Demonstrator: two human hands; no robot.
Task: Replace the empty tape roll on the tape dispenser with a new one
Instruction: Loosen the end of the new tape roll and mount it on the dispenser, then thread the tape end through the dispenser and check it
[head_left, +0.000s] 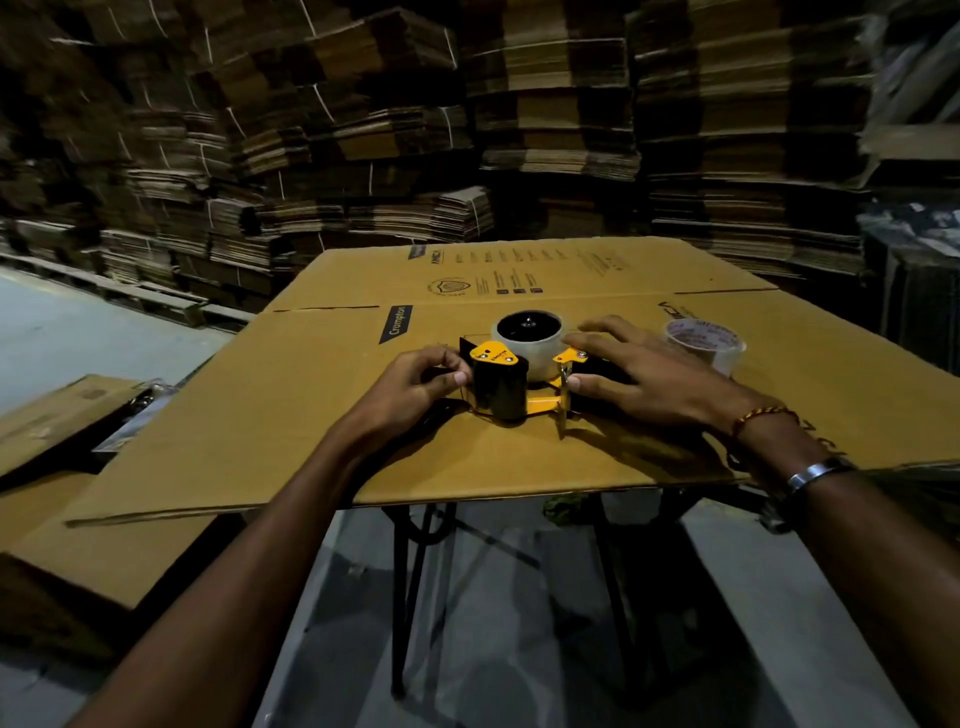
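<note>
Backdrop: stacks of flattened cartons (545, 104), tied in bundles, filling the whole far side of the view
Floor: pale, bare at far left (62, 332); more flat cardboard sheets (93, 551) lie low at the left
Counter: a black-legged stand (410, 587), its top hidden under a large flattened brown carton (291, 415) printed "Crompton" on a dark label
Tape dispenser: yellow-and-black hand dispenser (519, 384) lying on its side near the middle of the carton, black guard plate toward the left, yellow frame toward the right
Roll on dispenser: clear tape roll (530, 340) seated on the dispenser's black hub, open end facing up
Second roll: another tape roll (704, 345) with a printed core, lying flat on the carton just right of the right hand, apart from the dispenser
Left hand: (421, 382) at the dispenser's left side, fingers curled in and pinching at the edge of the black guard plate, thumb tip against it
Right hand: (639, 376) laid over the dispenser's right side, fingers spread and straight, thumb tip touching the yellow frame, forefinger tip touching the mounted roll
Right wrist: red-and-yellow thread band (763, 418) and a metal bangle (815, 475)
</note>
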